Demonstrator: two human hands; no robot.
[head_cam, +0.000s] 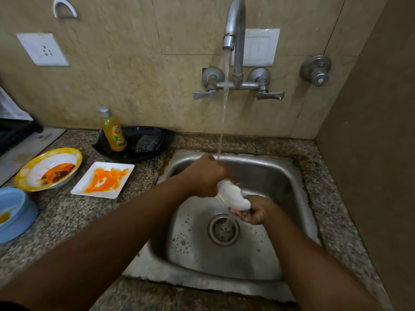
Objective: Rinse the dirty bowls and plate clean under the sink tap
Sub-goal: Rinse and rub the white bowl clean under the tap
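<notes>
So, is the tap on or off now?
On. A stream of water runs from the tap into the sink, past the left hand, which holds a white cloth with the right hand.

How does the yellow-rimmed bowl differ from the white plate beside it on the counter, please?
The yellow-rimmed bowl is round and deep; the white plate is square and flat. The bowl holds dark brown-orange residue; the plate is smeared bright orange. Both sit unwashed on the counter, left of the sink.

The blue bowl [13, 212] is cut off by the left frame edge. The white cloth [233, 195] is partly hidden inside both grips. The stove [15, 129] is cropped at left; the tap [234, 23] top is cropped.
</notes>
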